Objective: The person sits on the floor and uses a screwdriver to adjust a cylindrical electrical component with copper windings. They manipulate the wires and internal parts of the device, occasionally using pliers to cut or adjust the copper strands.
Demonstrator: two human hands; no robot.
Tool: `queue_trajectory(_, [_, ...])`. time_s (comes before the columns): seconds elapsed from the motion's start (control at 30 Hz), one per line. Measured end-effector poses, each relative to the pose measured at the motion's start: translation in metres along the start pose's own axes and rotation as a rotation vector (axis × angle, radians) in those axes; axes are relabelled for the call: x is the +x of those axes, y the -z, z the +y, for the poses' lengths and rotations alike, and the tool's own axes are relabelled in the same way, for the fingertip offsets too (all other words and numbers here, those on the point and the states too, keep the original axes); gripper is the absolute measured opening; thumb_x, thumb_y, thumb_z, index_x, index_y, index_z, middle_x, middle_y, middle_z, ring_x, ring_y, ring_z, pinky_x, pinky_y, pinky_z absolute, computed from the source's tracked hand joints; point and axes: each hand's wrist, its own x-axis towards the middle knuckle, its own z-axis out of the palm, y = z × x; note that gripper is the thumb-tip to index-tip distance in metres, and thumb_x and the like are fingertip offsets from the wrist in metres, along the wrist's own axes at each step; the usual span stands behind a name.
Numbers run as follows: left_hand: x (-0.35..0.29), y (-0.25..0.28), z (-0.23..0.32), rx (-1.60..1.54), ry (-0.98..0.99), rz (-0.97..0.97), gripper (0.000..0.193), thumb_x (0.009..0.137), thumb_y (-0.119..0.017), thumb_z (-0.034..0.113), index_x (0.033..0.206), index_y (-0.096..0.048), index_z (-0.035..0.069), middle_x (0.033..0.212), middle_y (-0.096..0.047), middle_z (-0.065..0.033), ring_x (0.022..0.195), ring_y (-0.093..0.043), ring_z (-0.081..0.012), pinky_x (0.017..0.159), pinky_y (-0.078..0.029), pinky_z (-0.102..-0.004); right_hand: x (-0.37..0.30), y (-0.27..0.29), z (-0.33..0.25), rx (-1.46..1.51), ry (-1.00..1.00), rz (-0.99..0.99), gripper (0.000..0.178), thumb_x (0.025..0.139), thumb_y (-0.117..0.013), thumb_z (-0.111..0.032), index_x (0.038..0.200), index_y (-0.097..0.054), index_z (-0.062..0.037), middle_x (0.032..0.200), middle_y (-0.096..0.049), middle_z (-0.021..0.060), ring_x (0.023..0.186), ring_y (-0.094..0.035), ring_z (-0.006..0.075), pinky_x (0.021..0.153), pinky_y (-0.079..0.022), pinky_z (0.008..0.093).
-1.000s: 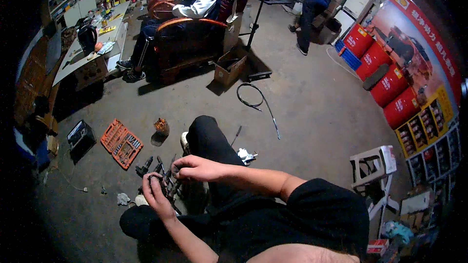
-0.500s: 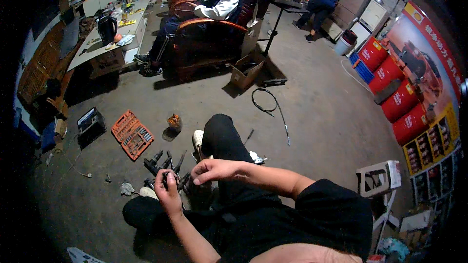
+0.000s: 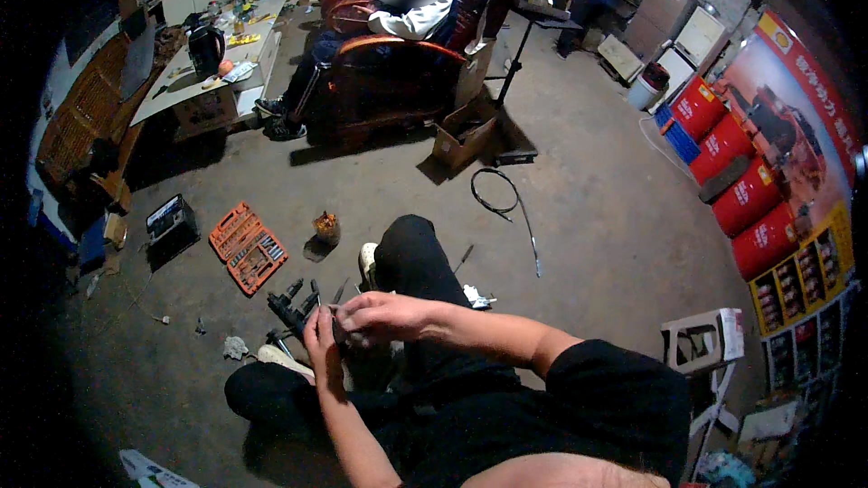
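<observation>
My left hand is raised in front of my knees, its fingers closed together around something small and thin. Just to its right, my right hand is pinched, fingertips almost meeting the left ones. What lies between the fingers is too small and dark to name. Beyond and below the hands, a dark mechanical part with stubby arms rests near the floor, partly covered by my left hand. A crumpled whitish rag or paper lies left of my shoe.
An open orange socket set, a small container with orange contents and a black battery-like box stand ahead left. A coiled black cable lies ahead. Red drums line the right. One person sits in an armchair; another stands at the back.
My right hand has moved left and slightly up, up against my left hand. The left fingers have risen and closed more upright. The standing person at the back has shifted slightly.
</observation>
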Motion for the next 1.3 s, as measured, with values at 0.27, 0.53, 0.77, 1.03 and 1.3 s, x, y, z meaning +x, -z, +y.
queue_trajectory(0.27, [0.037, 0.028, -0.079, -0.473, 0.344, -0.131, 0.031, 0.093, -0.041, 0.043, 0.099, -0.050, 0.013, 0.079, -0.053, 0.0005, 0.060, -0.050, -0.0117, 0.044, -0.037, -0.0244, 0.032, -0.008, 0.002, -0.008, 0.135, -0.003, 0.016, 0.085, -0.055, -0.022, 0.089, -0.057, -0.0068, 0.070, -0.050, -0.0049, 0.060, -0.043, 0.0041, 0.052, -0.034, 0.0197])
queue_trajectory(0.53, [0.035, 0.021, -0.089, -0.478, 0.339, 0.047, 0.040, 0.090, -0.043, 0.049, 0.103, -0.054, 0.012, 0.081, -0.056, 0.0025, 0.078, -0.054, -0.0112, 0.066, -0.046, -0.0331, 0.046, -0.005, 0.011, 0.278, 0.220, 0.056, 0.016, 0.083, -0.054, -0.024, 0.084, -0.053, -0.0086, 0.068, -0.044, -0.0038, 0.058, -0.039, 0.0060, 0.050, -0.032, 0.0206])
queue_trajectory(0.77, [0.046, 0.048, -0.134, -0.067, 0.356, 0.069, 0.035, 0.088, -0.049, 0.048, 0.083, -0.053, 0.014, 0.065, -0.042, 0.0057, 0.051, -0.033, -0.0052, 0.043, -0.021, -0.0226, 0.049, -0.007, 0.013, 0.428, 0.276, 0.103, 0.019, 0.082, -0.055, -0.022, 0.076, -0.047, -0.0069, 0.068, -0.040, 0.0005, 0.064, -0.039, 0.0112, 0.059, -0.033, 0.0250])
queue_trajectory(1.03, [0.053, 0.048, -0.157, 0.153, 0.294, -0.068, 0.040, 0.091, -0.048, 0.041, 0.063, -0.046, 0.012, 0.049, -0.033, 0.0068, 0.039, -0.028, -0.0050, 0.039, -0.018, -0.0242, 0.050, 0.000, 0.027, 0.454, 0.270, 0.118, 0.014, 0.086, -0.051, -0.023, 0.080, -0.049, -0.0111, 0.071, -0.045, -0.0036, 0.065, -0.042, 0.0081, 0.059, -0.035, 0.0225])
queue_trajectory(1.3, [0.044, 0.041, -0.142, 0.329, 0.139, -0.141, 0.041, 0.093, -0.046, 0.033, 0.061, -0.046, 0.007, 0.051, -0.038, 0.0052, 0.042, -0.032, -0.0061, 0.041, -0.022, -0.0235, 0.050, 0.006, 0.031, 0.554, 0.360, 0.055, 0.012, 0.085, -0.053, -0.021, 0.080, -0.051, -0.0100, 0.073, -0.046, -0.0027, 0.067, -0.044, 0.0095, 0.065, -0.039, 0.0240])
